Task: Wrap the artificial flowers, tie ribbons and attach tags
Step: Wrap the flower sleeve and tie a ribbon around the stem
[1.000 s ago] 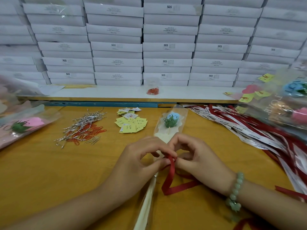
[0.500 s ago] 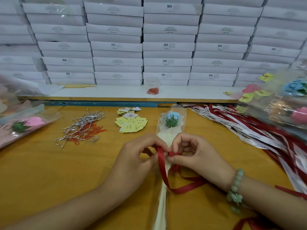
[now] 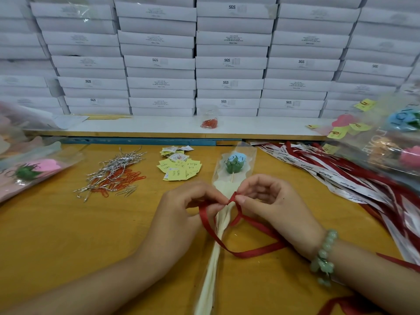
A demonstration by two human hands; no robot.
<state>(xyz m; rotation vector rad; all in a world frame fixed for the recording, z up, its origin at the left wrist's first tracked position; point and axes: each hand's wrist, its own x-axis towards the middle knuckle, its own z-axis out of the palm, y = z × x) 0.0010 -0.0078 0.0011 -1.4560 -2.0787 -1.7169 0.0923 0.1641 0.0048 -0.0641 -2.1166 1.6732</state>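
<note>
A blue artificial flower [image 3: 235, 164] with green leaves lies in a clear wrapper [image 3: 218, 233] along the middle of the wooden table [image 3: 56, 235], head pointing away from me. A red ribbon [image 3: 234, 251] crosses the gathered wrapper just below the flower and loops down toward me. My left hand [image 3: 191, 210] pinches the ribbon at the crossing from the left. From the right, my right hand [image 3: 270, 203] pinches the same ribbon there; its fingertips nearly meet those of the left. The knot itself is partly hidden by my fingers.
Yellow paper tags [image 3: 179, 167] lie in a pile behind my left hand, silver wire ties and orange paper clips [image 3: 113, 176] further left. Red and white ribbons [image 3: 354, 178] spread at the right. Wrapped flowers lie at both edges [image 3: 34, 169] [image 3: 395, 142]. Stacked white boxes [image 3: 227, 62] fill the back.
My hands have moved slightly up the wrapper toward the flower, and the ribbon now crosses the wrapper between my fingertips. Its long loop has spread wider on the table.
</note>
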